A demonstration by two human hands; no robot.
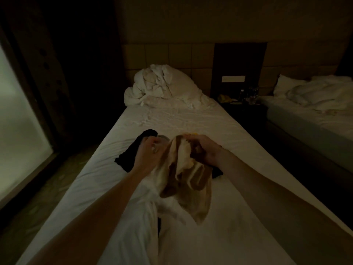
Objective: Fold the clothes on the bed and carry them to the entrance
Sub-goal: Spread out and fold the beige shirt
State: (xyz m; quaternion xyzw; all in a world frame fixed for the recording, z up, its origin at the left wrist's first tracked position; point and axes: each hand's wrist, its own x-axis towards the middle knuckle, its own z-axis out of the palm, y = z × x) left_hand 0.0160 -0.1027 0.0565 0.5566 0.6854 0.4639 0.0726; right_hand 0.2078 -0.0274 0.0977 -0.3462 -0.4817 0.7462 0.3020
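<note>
Both hands up over the bed [172, 119]: left hand [147, 152] and right hand [204, 150] each clutch the beige garment [189, 180]; black clothes [129, 155] beneath.

Subject: one person, head view, dim light. Only two forearms and hands in frame. Left hand [148, 152] bare, no glove; no ring or watch made out. Right hand [205, 152] likewise bare. Both forearms uncovered from wrist to frame edge, no sleeve or cuff visible. Fine detail (nails, marks) too dark to tell.
</note>
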